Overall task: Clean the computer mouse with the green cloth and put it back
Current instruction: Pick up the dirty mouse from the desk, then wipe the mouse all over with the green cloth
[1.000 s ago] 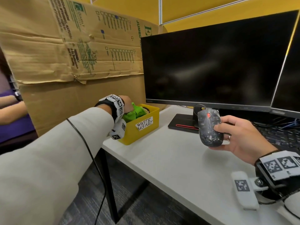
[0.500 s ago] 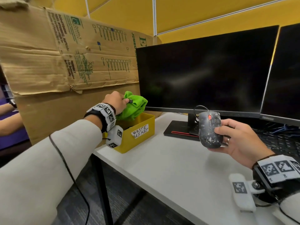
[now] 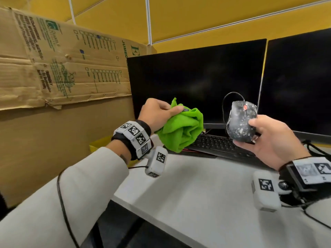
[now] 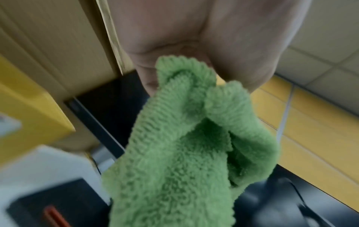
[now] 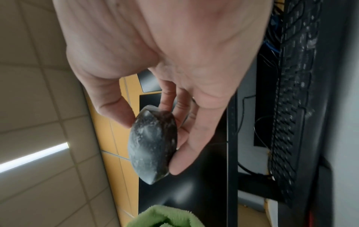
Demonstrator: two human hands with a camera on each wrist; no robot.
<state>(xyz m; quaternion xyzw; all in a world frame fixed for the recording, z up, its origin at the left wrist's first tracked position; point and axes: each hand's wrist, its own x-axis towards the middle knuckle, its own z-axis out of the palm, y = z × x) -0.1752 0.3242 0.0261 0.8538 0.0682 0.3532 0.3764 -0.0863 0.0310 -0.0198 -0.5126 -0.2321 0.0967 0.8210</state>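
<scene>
My left hand [image 3: 159, 113] grips a bunched green cloth [image 3: 180, 129] in the air in front of the monitor; the left wrist view shows the cloth [image 4: 182, 145] hanging from my curled fingers. A black computer mouse [image 3: 240, 122], speckled with white dirt and with a red wheel, is held upright by my right hand [image 3: 268, 138], thumb on its side. Its cable loops up behind it. In the right wrist view the mouse [image 5: 153, 144] sits between thumb and fingers, and the cloth [image 5: 165, 218] shows at the bottom. Cloth and mouse are a short gap apart.
Two dark monitors [image 3: 197, 83] stand at the back of the white desk [image 3: 197, 194], with a black keyboard [image 3: 218, 145] below them. A cardboard wall [image 3: 53, 86] closes the left side. A yellow basket's rim [image 3: 100, 142] shows behind my left wrist.
My left hand lifted the green cloth out of the yellow waste basket and carried it right, towards the mouse. The right hand raised the mouse a little.
</scene>
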